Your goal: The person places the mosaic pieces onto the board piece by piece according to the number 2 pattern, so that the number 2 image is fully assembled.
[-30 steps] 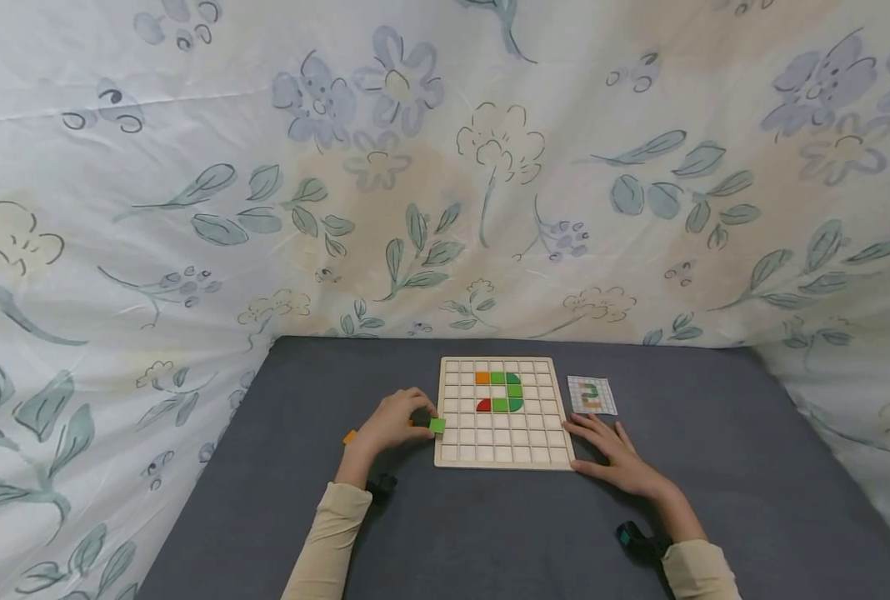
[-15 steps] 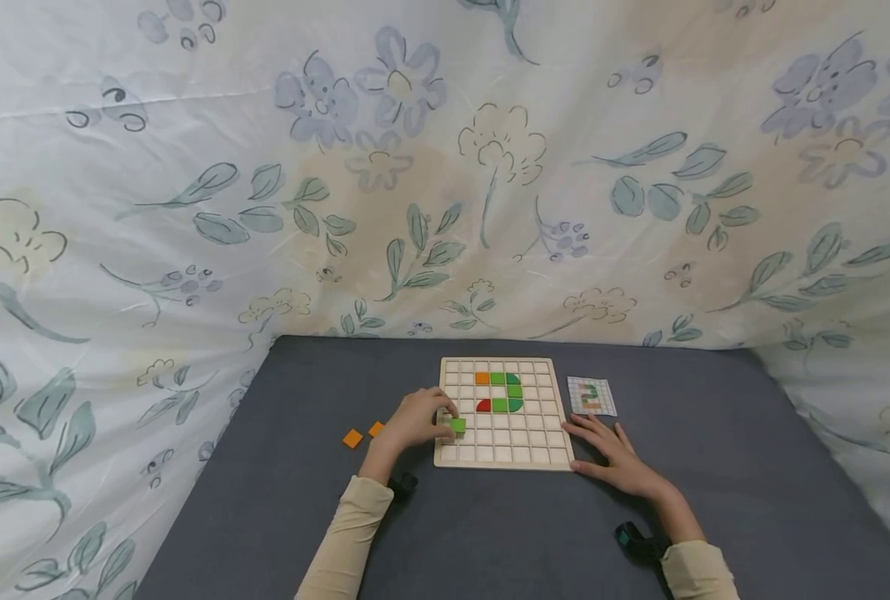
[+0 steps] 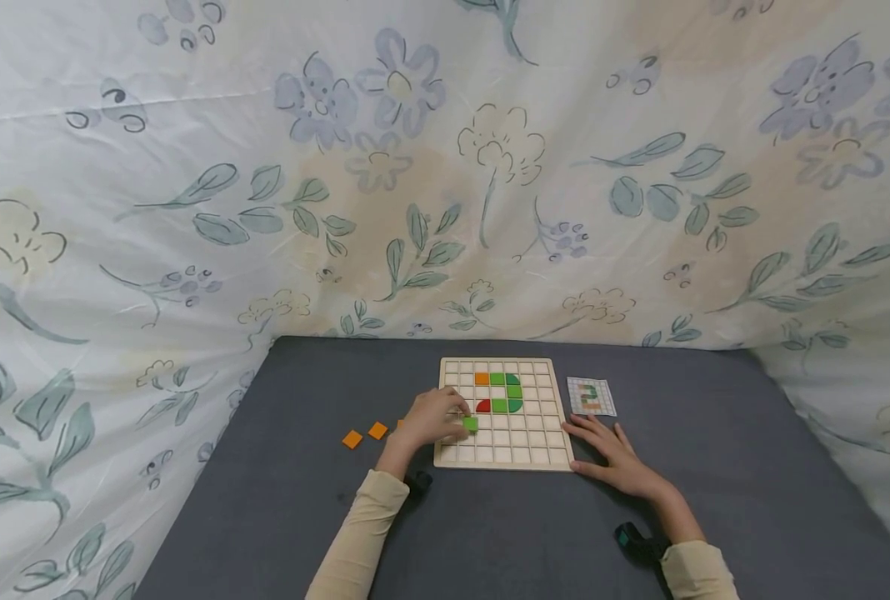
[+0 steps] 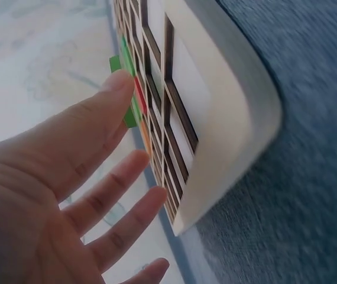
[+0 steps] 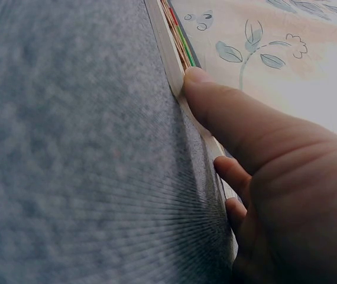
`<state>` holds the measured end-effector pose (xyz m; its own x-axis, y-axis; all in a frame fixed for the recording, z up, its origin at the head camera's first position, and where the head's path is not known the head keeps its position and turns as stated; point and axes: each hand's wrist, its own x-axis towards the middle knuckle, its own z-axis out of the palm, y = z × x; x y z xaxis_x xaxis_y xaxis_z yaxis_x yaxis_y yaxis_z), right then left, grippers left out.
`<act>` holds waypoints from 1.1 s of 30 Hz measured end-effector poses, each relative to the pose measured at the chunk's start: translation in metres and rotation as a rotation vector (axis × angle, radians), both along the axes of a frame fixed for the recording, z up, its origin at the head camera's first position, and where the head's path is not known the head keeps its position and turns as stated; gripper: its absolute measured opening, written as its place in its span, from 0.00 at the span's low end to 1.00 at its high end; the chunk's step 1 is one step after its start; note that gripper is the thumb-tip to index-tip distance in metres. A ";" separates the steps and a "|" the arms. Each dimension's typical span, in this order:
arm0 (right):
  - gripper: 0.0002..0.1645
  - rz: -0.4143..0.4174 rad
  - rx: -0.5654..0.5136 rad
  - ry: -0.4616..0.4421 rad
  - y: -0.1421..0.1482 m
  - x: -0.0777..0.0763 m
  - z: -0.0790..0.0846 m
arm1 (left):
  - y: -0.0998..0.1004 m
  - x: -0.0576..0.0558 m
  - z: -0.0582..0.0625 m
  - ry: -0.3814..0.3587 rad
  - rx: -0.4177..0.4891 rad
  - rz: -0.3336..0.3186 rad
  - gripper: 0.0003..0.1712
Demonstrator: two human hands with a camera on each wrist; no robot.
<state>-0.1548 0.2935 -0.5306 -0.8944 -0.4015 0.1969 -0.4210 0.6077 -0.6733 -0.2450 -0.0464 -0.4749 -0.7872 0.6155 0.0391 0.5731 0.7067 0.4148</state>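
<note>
My left hand [image 3: 433, 417] pinches a light green square tile [image 3: 471, 424] between thumb and fingers, over the left part of a wooden grid board [image 3: 535, 456]. In the left wrist view the green tile [image 4: 114, 63] shows beyond the thumb tip, above the grid. On the board several tiles form a curved figure: an orange square [image 3: 482, 379], green squares and rounded green pieces, and a red quarter-round tile [image 3: 484, 406]. My right hand [image 3: 616, 457] rests with fingers spread at the board's right edge; its thumb touches the rim in the right wrist view.
Two orange square tiles [image 3: 352, 439] lie on the dark grey cloth left of the board, with a third partly hidden by the left hand. A small printed pattern card [image 3: 592, 396] lies right of the board. A floral curtain [image 3: 445, 167] stands behind the table.
My left hand has moved right with the green tile, from the board's left edge to over its grid. Orange tiles behind it have come into view. The right hand stays in place.
</note>
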 end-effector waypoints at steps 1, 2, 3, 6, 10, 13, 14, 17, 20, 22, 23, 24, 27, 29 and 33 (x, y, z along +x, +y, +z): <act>0.37 0.001 -0.001 0.000 0.000 0.000 0.000 | 0.002 0.000 0.001 0.000 -0.001 0.003 0.14; 0.37 0.003 -0.003 -0.001 0.000 0.000 0.000 | 0.004 0.000 0.001 0.000 -0.003 0.004 0.14; 0.37 0.003 -0.003 -0.001 0.000 0.000 0.001 | 0.006 0.000 0.002 0.003 -0.008 0.004 0.14; 0.37 0.004 -0.006 -0.001 0.000 0.000 0.001 | 0.011 -0.001 0.001 0.021 -0.044 0.011 0.14; 0.37 0.002 0.005 -0.006 0.000 0.000 0.000 | 0.018 -0.002 0.000 0.050 -0.080 0.022 0.14; 0.38 0.002 0.012 -0.010 0.000 -0.001 0.000 | 0.021 -0.002 -0.001 0.049 -0.087 0.032 0.15; 0.37 0.002 0.012 -0.011 0.000 -0.001 0.000 | 0.022 -0.003 -0.002 0.046 -0.085 0.034 0.15; 0.37 0.001 0.011 -0.007 0.000 -0.001 0.001 | 0.025 -0.004 -0.001 0.040 -0.076 0.038 0.15; 0.37 0.001 0.011 -0.008 0.001 -0.001 0.001 | 0.025 -0.004 -0.001 0.036 -0.065 0.040 0.14; 0.37 -0.001 0.013 -0.011 0.001 -0.001 0.000 | 0.026 -0.004 -0.001 0.040 -0.070 0.042 0.14; 0.37 -0.002 0.012 -0.014 0.000 -0.001 0.000 | 0.026 -0.004 -0.001 0.041 -0.071 0.043 0.14; 0.37 -0.001 0.011 -0.017 0.000 -0.001 0.000 | 0.026 -0.004 -0.002 0.044 -0.074 0.045 0.14; 0.37 -0.004 0.009 -0.017 0.000 0.000 -0.001 | 0.027 -0.004 -0.004 0.057 -0.078 0.052 0.14; 0.37 -0.004 0.006 -0.017 0.000 0.000 -0.001 | 0.027 -0.005 -0.006 0.060 -0.067 0.056 0.14; 0.37 -0.003 0.001 -0.011 -0.001 0.000 -0.001 | 0.027 -0.006 -0.008 0.062 -0.050 0.057 0.13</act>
<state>-0.1545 0.2930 -0.5313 -0.8978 -0.3989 0.1864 -0.4115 0.6094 -0.6777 -0.2514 -0.0192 -0.4826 -0.8179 0.5723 0.0592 0.5551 0.7578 0.3430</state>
